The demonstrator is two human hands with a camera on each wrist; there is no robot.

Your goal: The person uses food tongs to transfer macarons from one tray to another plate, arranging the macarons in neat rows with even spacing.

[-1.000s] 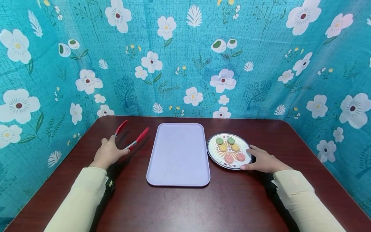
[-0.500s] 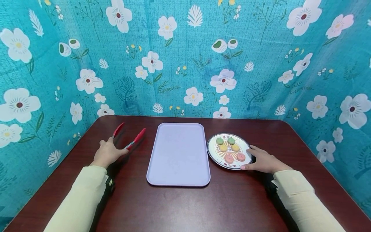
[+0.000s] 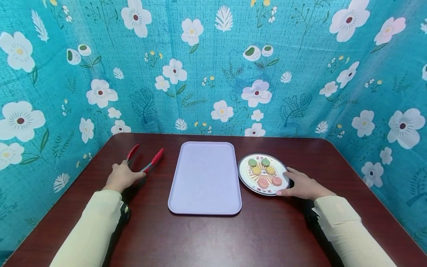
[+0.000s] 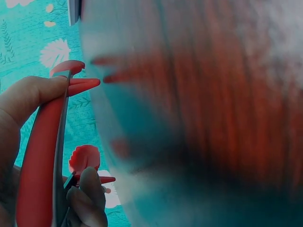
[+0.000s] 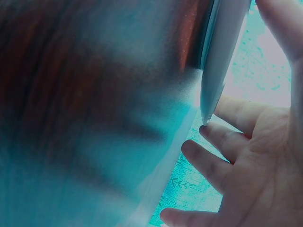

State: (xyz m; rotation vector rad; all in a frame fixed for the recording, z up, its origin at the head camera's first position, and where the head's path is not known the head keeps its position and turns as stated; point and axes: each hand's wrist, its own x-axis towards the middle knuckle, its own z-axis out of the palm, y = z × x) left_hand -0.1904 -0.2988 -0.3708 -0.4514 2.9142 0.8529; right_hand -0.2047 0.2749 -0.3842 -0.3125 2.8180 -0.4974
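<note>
On the table's left, my left hand (image 3: 121, 176) grips a pair of tongs (image 3: 156, 157) with red tips, their two arms spread apart and pointing away from me. In the left wrist view the thumb and fingers lie along the red handle (image 4: 40, 170). At the right side of a round patterned plate (image 3: 246, 173), my right hand (image 3: 305, 184) rests with thumb and fingers spread against the rim. Several small round macaron-like pieces lie on the plate in pairs: green (image 3: 252, 162), yellow (image 3: 256, 170) and pink (image 3: 263, 183). The right wrist view has the plate's edge (image 5: 222, 56) beside extended fingers.
Between the hands lies a pale lilac rectangular tray (image 3: 205, 178), its right edge close to the plate. All of it sits on a dark reddish wooden table (image 3: 207, 241). Blue floral cloth (image 3: 213, 85) hangs behind and along both sides.
My left hand has shifted slightly left and toward me, drawing the tongs' tips along with it. The right hand, the plate and the tray stay where they were.
</note>
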